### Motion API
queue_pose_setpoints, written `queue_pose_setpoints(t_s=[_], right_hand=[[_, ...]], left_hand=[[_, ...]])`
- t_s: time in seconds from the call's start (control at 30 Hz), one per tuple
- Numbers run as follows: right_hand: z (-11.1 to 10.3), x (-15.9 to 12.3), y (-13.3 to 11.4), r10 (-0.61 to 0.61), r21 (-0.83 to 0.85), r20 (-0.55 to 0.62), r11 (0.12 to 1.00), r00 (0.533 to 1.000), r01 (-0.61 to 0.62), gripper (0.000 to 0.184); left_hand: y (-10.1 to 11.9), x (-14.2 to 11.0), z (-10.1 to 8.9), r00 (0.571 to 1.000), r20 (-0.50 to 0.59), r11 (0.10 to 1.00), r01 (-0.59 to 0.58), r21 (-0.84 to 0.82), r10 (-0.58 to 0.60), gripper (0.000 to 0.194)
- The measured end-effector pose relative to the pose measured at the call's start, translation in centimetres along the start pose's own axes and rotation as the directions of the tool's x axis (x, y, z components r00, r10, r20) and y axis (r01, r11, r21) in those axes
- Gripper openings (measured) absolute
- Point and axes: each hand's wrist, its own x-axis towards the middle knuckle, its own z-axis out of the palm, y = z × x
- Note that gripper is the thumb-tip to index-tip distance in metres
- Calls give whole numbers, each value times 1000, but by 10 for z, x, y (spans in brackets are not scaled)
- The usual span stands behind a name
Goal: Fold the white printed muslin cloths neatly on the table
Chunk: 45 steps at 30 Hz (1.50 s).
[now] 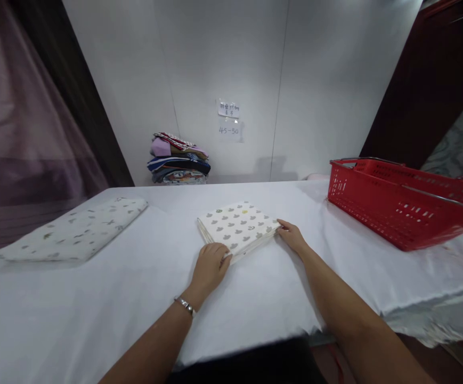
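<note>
A folded white cloth (235, 224) with rows of grey shapes and a few yellow and outlined ones rests on the white-covered table, turned at an angle to me. Its layers show along the near edge and at the left corner. My left hand (212, 265), with a silver band at the wrist, is closed on the near corner, thumb at the edge. The far right corner is pinched by my right hand (290, 234), fingers on top. The undersides of the layers are hidden.
Another folded white cloth (75, 229) with scattered leaf-like prints lies at the left. A red plastic basket (399, 208) with metal handles stands at the right. Several folded fabrics (179, 162) are stacked by the wall, near paper signs (230, 130). The white tablecloth (143, 298) hangs over the front edge.
</note>
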Motion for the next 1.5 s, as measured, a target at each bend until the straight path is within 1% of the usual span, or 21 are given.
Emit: queue_pose_setpoints(t_s=[0.2, 0.37, 0.47, 0.57, 0.63, 0.7, 0.73, 0.8, 0.87, 0.97, 1.07, 1.13, 1.23, 1.3, 1.4, 1.5], right_hand=[[5, 9, 9, -67, 0, 13, 998, 998, 67, 33], [6, 7, 11, -112, -43, -17, 993, 994, 111, 32], [5, 2, 5, -159, -73, -65, 985, 985, 154, 34], [7, -3, -12, -257, -93, -96, 964, 962, 248, 36], [14, -6, -28, -355, -115, -43, 930, 934, 348, 36], [23, -10, -43, -439, -167, 83, 879, 895, 447, 35], [27, -12, -49, -455, -206, 160, 852, 876, 481, 33], [35, -15, -56, -430, -286, 281, 816, 858, 502, 31], [39, -16, -57, -377, -340, 334, 806, 864, 484, 30], [37, -18, -52, -366, -322, 336, 821, 868, 471, 31], [30, -22, -46, -420, -246, 285, 837, 862, 489, 32], [26, -27, -46, -464, -209, 295, 821, 835, 530, 34], [23, -31, -48, -504, -191, 370, 781, 780, 595, 41], [24, -31, -50, -517, -198, 393, 759, 760, 620, 43], [27, -30, -52, -526, -217, 399, 741, 751, 635, 39], [30, -30, -54, -514, -225, 398, 748, 760, 624, 36]], left_hand=[[3, 1, -4, 999, 13, 999, 30, 33, -30, 12], [4, 1, -4, 997, 18, 997, 68, 26, -69, 24], [4, 0, -4, 996, 19, 996, 81, 21, -82, 27], [4, 0, -2, 997, 5, 996, 82, 24, -82, 23], [3, -1, -1, 997, 0, 996, 80, 28, -80, 22], [4, -1, -1, 997, 2, 996, 78, 34, -78, 21], [5, -1, -2, 997, 4, 996, 77, 38, -77, 20], [6, -1, -2, 997, 13, 996, 74, 53, -74, 15], [8, -1, -2, 997, 19, 994, 77, 81, -79, 13], [9, -1, 0, 995, 14, 988, 92, 124, -94, 12], [9, 0, 2, 996, 1, 987, 86, 136, -87, 10], [8, 0, 2, 997, -1, 988, 78, 134, -79, 10], [8, 2, 1, 997, 12, 988, 76, 137, -78, 9], [8, 2, 1, 997, 16, 987, 76, 141, -79, 11], [7, 1, 2, 997, 13, 987, 73, 142, -75, 11], [7, 1, 3, 997, 21, 986, 67, 152, -71, 13]])
